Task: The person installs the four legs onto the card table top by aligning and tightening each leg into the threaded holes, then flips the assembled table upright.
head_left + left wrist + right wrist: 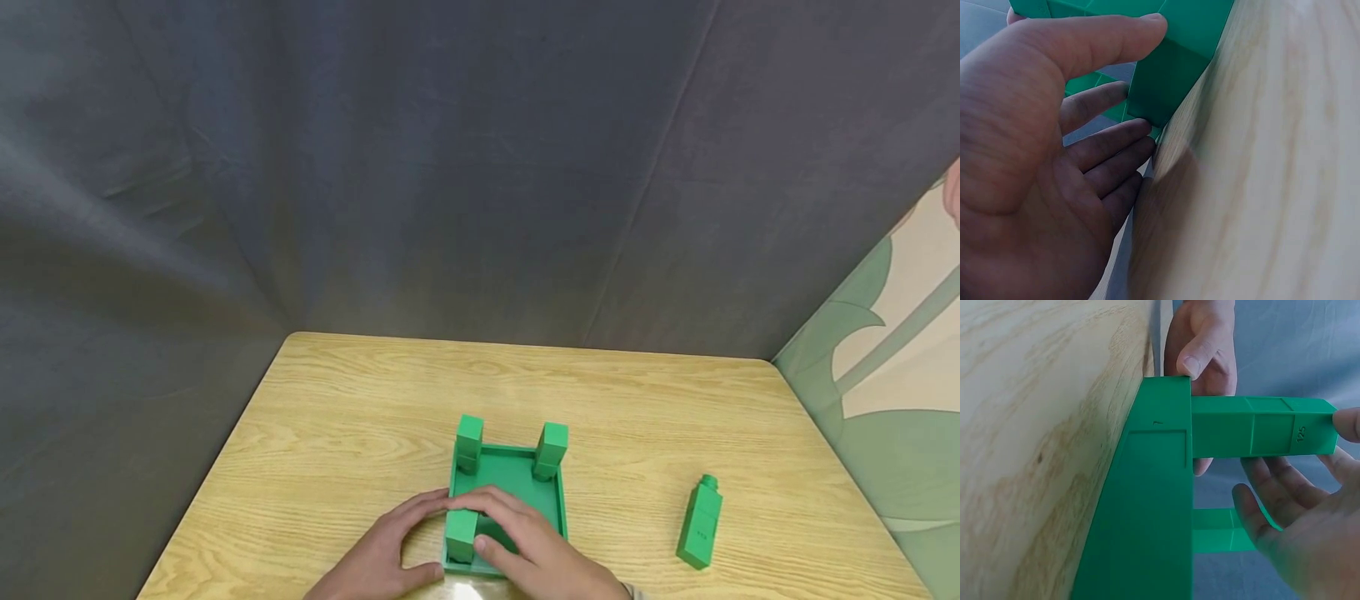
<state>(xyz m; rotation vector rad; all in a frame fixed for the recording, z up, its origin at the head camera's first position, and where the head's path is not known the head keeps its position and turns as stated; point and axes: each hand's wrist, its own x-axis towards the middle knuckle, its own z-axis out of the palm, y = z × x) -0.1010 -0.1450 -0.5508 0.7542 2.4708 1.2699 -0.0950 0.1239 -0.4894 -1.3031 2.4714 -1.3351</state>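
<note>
A green square tray (560, 507) sits on the wooden table with upright green posts at its two far corners (469, 442) (552, 448) and one at the near left corner (461, 537). My right hand (480, 521) arches over that near left post (1254, 425). Its thumb tip presses the post's top end and its fingers curl round behind it. My left hand (423, 537) lies with straight fingers against the tray's left side (1147, 119), its thumb (1200, 359) on the tray's edge (1154, 506). A loose green post (700, 523) lies to the right.
The table (337, 417) ends against a dark grey cloth backdrop (450, 167) behind and to the left. A green and cream patterned panel (885, 375) stands along the right edge.
</note>
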